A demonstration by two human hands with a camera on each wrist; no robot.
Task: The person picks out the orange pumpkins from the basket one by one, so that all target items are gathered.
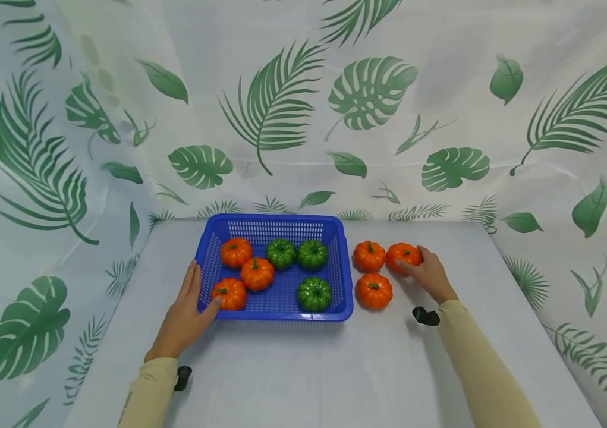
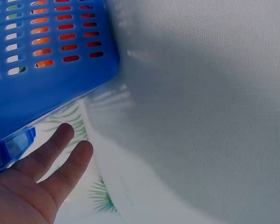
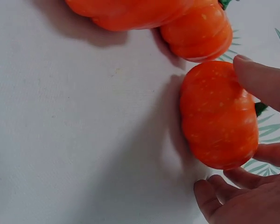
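Observation:
At the right, my right hand (image 1: 431, 274) grips a small orange pumpkin (image 1: 402, 258) that sits on the table. In the right wrist view the thumb lies on this pumpkin (image 3: 219, 114), with the fingers around its other side. Two more orange pumpkins (image 1: 370, 256) (image 1: 374, 291) stand just left of it. My left hand (image 1: 182, 318) rests at the front left corner of a blue plastic basket (image 1: 276, 316), thumb over the rim. From the left wrist view, two fingers (image 2: 67, 175) stretch straight beside the basket wall (image 2: 56, 91). Three orange pumpkins (image 1: 257, 274) and three green ones (image 1: 314, 294) lie inside the basket.
A white covered table (image 1: 303, 374) carries everything. Behind it and on both sides hangs a white sheet (image 1: 292, 113) printed with green leaves. Each wrist wears a small black device (image 1: 425, 316).

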